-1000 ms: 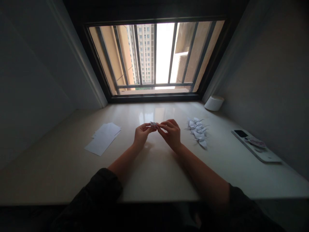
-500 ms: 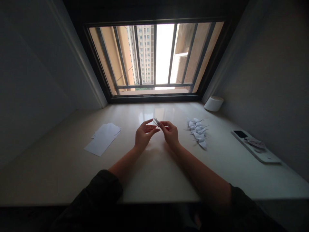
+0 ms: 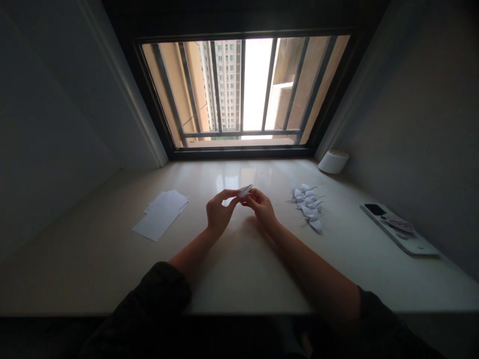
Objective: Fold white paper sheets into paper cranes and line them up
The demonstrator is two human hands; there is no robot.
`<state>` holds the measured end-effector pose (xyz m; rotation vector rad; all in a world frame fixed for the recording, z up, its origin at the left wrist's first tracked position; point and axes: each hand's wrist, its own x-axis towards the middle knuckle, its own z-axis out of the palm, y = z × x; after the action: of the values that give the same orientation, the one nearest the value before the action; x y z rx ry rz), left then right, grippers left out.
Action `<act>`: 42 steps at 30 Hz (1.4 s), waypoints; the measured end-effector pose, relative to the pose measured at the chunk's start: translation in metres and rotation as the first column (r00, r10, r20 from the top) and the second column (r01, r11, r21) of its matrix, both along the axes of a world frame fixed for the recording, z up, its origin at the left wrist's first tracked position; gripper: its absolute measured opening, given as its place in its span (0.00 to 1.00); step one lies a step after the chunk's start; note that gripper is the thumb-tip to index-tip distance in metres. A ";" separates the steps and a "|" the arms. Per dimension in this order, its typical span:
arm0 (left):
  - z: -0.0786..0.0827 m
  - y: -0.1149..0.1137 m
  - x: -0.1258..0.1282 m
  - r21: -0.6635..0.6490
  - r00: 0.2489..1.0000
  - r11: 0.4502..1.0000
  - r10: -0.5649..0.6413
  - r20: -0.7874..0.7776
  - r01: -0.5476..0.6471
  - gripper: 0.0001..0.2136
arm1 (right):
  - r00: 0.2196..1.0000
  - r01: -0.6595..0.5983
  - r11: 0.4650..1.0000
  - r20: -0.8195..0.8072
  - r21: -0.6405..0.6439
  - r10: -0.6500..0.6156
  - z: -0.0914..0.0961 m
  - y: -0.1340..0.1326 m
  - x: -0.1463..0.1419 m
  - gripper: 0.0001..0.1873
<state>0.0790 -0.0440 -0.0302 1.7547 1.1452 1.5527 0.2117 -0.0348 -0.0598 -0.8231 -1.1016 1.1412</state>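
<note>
A small folded piece of white paper [image 3: 246,190] is held just above the pale counter [image 3: 239,259], between both hands. My left hand [image 3: 218,213] pinches its left end with thumb and fingers curled. My right hand [image 3: 261,206] pinches its right side, fingers closed around it. Both forearms reach forward from dark sleeves at the near edge.
A stack of flat white paper sheets [image 3: 160,218] lies to the left. A pile of several folded white paper figures [image 3: 309,206] lies to the right. A white roll [image 3: 333,161] stands at the back right by the barred window [image 3: 243,92]. A phone on a tray [image 3: 398,228] rests far right.
The folded paper has been turned and now tilts up to the right. My left fingers, stretched out half a second ago, have curled back onto it. The hands stay in the same spot.
</note>
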 end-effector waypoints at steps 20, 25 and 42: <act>0.003 0.001 -0.003 0.027 0.996 0.997 -0.067 0.061 0.065 0.06 | 0.975 0.115 0.979 0.169 0.169 -0.143 0.014 -0.004 0.014 0.14; 0.004 0.000 -0.001 0.036 0.994 0.997 -0.072 0.078 0.069 0.05 | 0.976 0.128 0.983 0.161 0.133 -0.149 0.012 -0.002 0.016 0.13; -0.012 0.012 0.002 -0.134 0.905 0.969 -0.139 0.401 0.208 0.15 | 0.997 0.069 0.998 -0.043 0.008 -0.069 0.014 -0.006 0.007 0.13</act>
<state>0.0812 -0.0323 -0.0418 1.3159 0.8701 1.5503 0.2191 -0.0409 -0.0460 -0.8197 -1.0350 1.0905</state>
